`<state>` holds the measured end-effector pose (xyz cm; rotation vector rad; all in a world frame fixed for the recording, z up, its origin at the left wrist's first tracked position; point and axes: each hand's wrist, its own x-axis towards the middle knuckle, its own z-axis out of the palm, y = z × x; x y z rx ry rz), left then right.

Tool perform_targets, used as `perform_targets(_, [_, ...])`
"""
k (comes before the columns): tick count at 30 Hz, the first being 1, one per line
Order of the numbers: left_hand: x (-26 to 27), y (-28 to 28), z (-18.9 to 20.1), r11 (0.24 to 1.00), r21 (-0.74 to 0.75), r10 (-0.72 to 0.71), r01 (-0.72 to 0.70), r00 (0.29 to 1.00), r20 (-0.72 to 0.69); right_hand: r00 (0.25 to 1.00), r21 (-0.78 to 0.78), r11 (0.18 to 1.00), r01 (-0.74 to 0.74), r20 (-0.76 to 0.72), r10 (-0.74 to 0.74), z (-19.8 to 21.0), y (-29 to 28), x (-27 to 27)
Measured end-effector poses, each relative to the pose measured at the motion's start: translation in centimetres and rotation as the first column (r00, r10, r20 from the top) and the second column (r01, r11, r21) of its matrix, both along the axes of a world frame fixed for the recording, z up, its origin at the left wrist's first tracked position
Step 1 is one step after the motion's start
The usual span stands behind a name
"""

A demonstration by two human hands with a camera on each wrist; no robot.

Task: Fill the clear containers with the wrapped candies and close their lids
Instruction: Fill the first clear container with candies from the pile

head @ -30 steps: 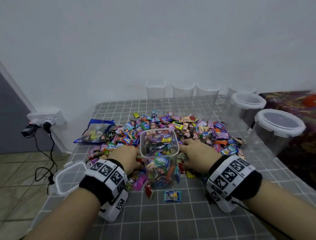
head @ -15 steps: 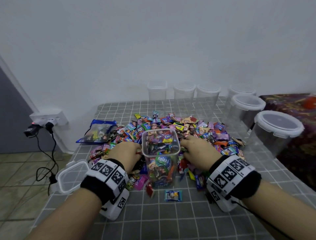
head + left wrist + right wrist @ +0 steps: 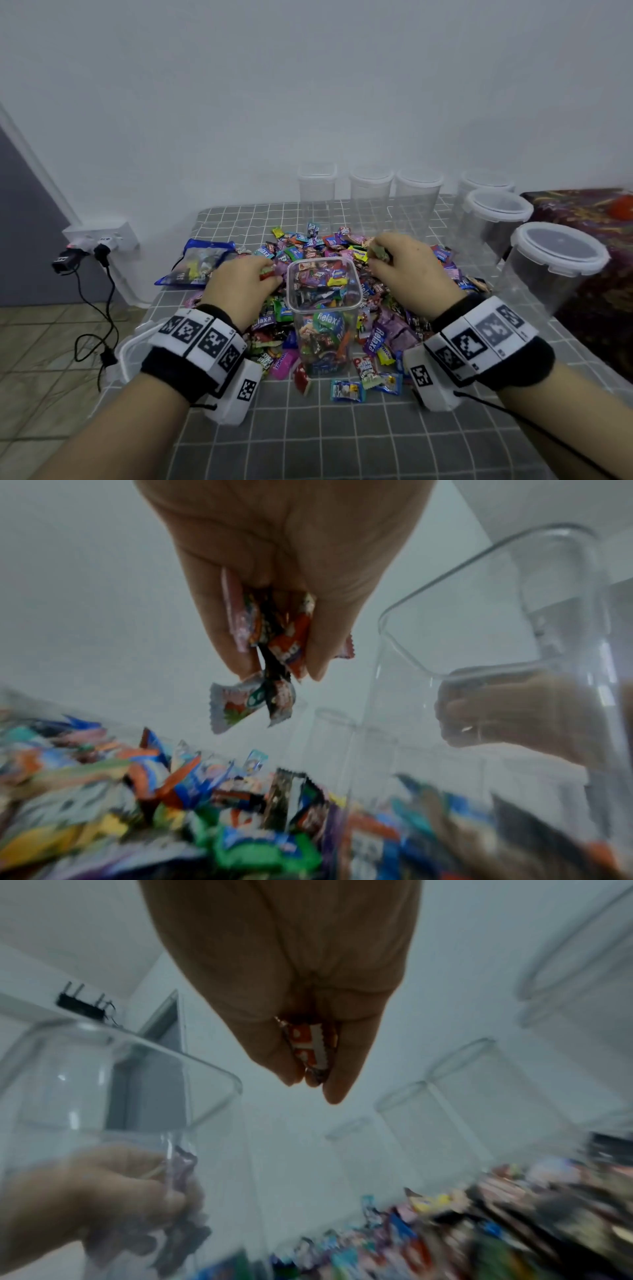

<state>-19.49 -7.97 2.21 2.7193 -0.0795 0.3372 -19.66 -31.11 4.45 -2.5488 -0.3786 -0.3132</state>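
Head view: both hands (candies [image 3: 274, 642] clutched) have risen beside container [image 3: 323, 308].

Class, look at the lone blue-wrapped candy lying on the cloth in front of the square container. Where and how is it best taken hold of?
Probably pinch the blue-wrapped candy across its short sides, coming from above: it lies flat and apart from the pile, its crimped ends pointing left and right.

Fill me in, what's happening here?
A person is filling an open square clear container from a pile of wrapped candies on the table. Both hands hold candies at its rim: the left hand, the right hand. The container looks mostly full, lid off. Empty lidded containers wait behind.
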Motion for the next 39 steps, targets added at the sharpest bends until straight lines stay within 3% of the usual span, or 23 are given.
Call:
perform_targets(4, [-0.7, -0.6, 2.1, 0.983, -0.184, 0.006, 0.002, 0.999, 0.043, 0.99, 0.123, 0.987, -0.101, 0.113, 0.087, 2.1, 1.3, -1.0])
perform_targets(9, [-1.4, -1.2, 3.5, 0.94, -0.34, 0.029, 0.015, 0.992, 0.124, 0.955, 0.099, 0.961, -0.259, 0.172, 0.24, 2.5, 2.9, -1.9])
perform_targets(15, [-1.6, -1.6, 3.9, 0.911, -0.406, -0.01, 0.075, 0.987, 0.159, 0.942, -0.003, 0.946, -0.323, 0.09, 0.322, 0.7, 3.9, -1.8])
perform_targets(17, [-1.6, -1.5, 3.8, 0.904, -0.419, -0.008, 0.082, 0.984, 0.177, 0.938, 0.038, 0.939, -0.342, 0.067, 0.339, 0.4, 3.9, -1.9])
perform_targets(22, [-1.7, -1.4, 4.1, 0.861, -0.494, -0.015, 0.119, 0.978, 0.209, 0.956, 0.262, 0.92, -0.291, 0.047, 0.289, -0.1, 3.6, -2.8])
perform_targets(24, [-1.8, -1.5, 4.4, 0.831, -0.538, -0.027, 0.143, 0.976, 0.218, 0.956, 0.375, 0.894, -0.245, -0.058, 0.286, -0.4, 3.1, -3.1])
perform_targets(28, [-2.1, -2.3, 4.7, 0.769, -0.603, -0.086, 0.212, 0.969, 0.23, 0.877, 0.592, 0.781, -0.199, -0.247, 0.411, -1.9, 2.1, -2.7])
perform_targets(35, [-2.3, -3.7, 4.8, 0.711, -0.642, -0.202, 0.285, 0.958, 0.202, 0.861, 0.597, 0.788, -0.15, -0.313, 0.401, -3.8, 2.0, -2.4])
perform_targets(39, [-2.6, -4.2, 4.0, 0.743, -0.604, -0.245, 0.287, 0.957, 0.153, 0.873, 0.597, 0.788, -0.154, -0.291, 0.391, -4.0, 2.0, -2.2])
